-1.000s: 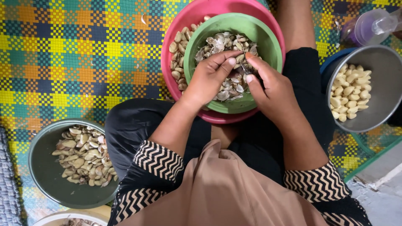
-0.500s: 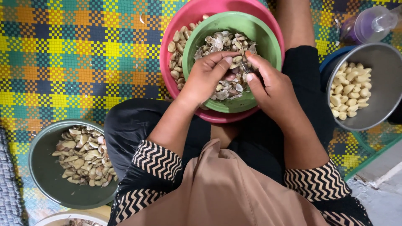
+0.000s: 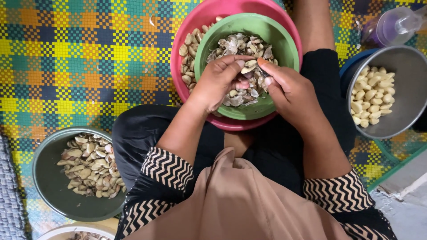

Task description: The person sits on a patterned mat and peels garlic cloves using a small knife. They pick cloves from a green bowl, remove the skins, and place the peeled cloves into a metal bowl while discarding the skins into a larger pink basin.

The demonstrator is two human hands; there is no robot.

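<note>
Left hand: I am seeing my left hand [image 3: 220, 80] curling over the green bowl [image 3: 284, 49], its grip pinching one garlic clove [image 3: 248, 69] between thumb and forefinger.
Right hand: my right hand [image 3: 289, 93] is meeting it from the other side, its grip narrow, fingertips [image 3: 262, 62] touching the same clove; I cannot tell whether it is also holding a small blade.
Clove: it is sitting just above the skins in the green bowl, between the two hands.
Done so far: I am judging the work partly through. The steel bowl [image 3: 400, 71] on my right is holding a fair layer of bare pale cloves [image 3: 371, 102], and the green bowl is filling up with papery skins [image 3: 240, 44].
Left to do: unpeeled cloves [image 3: 189, 58] are lying in the pink basin [image 3: 195, 26] around the green bowl, and the dark bowl [image 3: 49, 186] on my left is holding a good heap more [image 3: 89, 166].
Surface: everything is resting on a woven floor mat [image 3: 80, 62], checked in yellow, orange, green and blue.
Room: bare grey floor [image 3: 409, 209] is showing past the mat's edge at lower right; a clear plastic bottle [image 3: 391, 26] is lying at upper right.
</note>
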